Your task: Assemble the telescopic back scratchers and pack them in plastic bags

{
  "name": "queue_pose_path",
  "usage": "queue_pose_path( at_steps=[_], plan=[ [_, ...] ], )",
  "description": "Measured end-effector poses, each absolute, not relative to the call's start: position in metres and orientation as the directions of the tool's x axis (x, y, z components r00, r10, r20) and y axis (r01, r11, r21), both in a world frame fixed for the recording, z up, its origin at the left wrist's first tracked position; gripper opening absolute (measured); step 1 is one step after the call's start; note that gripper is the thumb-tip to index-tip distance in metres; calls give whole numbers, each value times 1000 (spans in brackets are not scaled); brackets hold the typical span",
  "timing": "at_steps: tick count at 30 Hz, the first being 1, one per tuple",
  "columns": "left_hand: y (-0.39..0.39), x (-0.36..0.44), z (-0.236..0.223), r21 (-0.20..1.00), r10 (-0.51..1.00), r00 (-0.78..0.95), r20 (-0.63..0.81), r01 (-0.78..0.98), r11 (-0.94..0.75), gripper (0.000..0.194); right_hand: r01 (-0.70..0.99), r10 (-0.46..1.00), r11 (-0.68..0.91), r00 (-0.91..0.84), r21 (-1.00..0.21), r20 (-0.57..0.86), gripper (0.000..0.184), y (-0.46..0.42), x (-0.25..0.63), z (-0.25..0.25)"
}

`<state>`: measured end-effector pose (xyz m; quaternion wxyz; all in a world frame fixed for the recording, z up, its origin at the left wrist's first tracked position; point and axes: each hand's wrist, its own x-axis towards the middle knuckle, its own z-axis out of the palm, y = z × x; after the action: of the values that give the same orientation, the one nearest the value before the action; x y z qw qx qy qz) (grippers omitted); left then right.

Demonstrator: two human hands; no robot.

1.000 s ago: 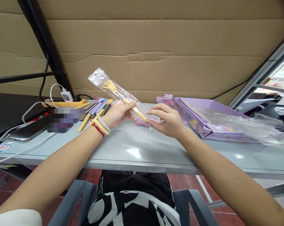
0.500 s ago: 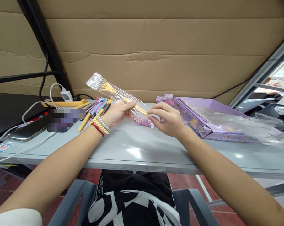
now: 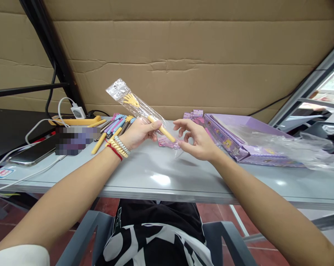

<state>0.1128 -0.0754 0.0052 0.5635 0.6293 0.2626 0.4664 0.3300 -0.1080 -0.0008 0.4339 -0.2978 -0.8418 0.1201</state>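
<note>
My left hand [image 3: 143,130] is closed around a yellow back scratcher [image 3: 162,132] inside a clear plastic bag [image 3: 118,89]. The scratcher's hand-shaped head points up and left, its handle slants down to the right, and my thumb lies across the middle. Close to the handle's end, my right hand [image 3: 196,138] is open, with thumb and fingers apart. Whether its thumb touches the bag's lower end is hard to tell. Under the bag lie small pink printed cards [image 3: 167,142], partly covered. Left of my left hand is a pile of colourful back scratchers [image 3: 115,127].
A purple printed box [image 3: 236,149] holding clear plastic bags [image 3: 280,146] stands on the right of the grey table [image 3: 144,173]. Further pink-purple cards [image 3: 197,113] lie beside it. On the left are a phone [image 3: 31,153], white cables and a charger [image 3: 78,111]. Cardboard [image 3: 183,48] rises behind.
My right hand's fingers have parted from the handle's end and spread. The bagged back scratcher has shifted slightly to the right, its head end a little higher, still in my left hand.
</note>
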Motion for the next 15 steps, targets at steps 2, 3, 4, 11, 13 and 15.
queue_pose_path(
  at_steps=[2, 3, 4, 11, 13, 15],
  plan=[
    [-78, 113, 6, 959, 833, 476, 282, -138, -246, 42, 388, 775, 625, -411, -678, 480, 40, -109, 327, 1],
    [-79, 113, 7, 960, 818, 504, 277, -105, -260, 42, 384, 823, 543, -419, -746, 384, 36, -110, 326, 2],
    [-80, 113, 8, 958, 801, 533, 273, -74, -277, 42, 384, 846, 478, -443, -790, 297, 35, -110, 325, 3],
    [-82, 114, 8, 924, 742, 611, 276, 44, -380, 41, 384, 805, 362, -588, -850, 78, 36, -111, 320, 4],
    [-81, 114, 8, 921, 737, 619, 273, 53, -386, 40, 373, 795, 361, -602, -855, 72, 35, -111, 320, 4],
    [-81, 114, 7, 924, 741, 613, 275, 46, -380, 40, 350, 789, 360, -609, -865, 82, 36, -110, 319, 3]
  ],
)
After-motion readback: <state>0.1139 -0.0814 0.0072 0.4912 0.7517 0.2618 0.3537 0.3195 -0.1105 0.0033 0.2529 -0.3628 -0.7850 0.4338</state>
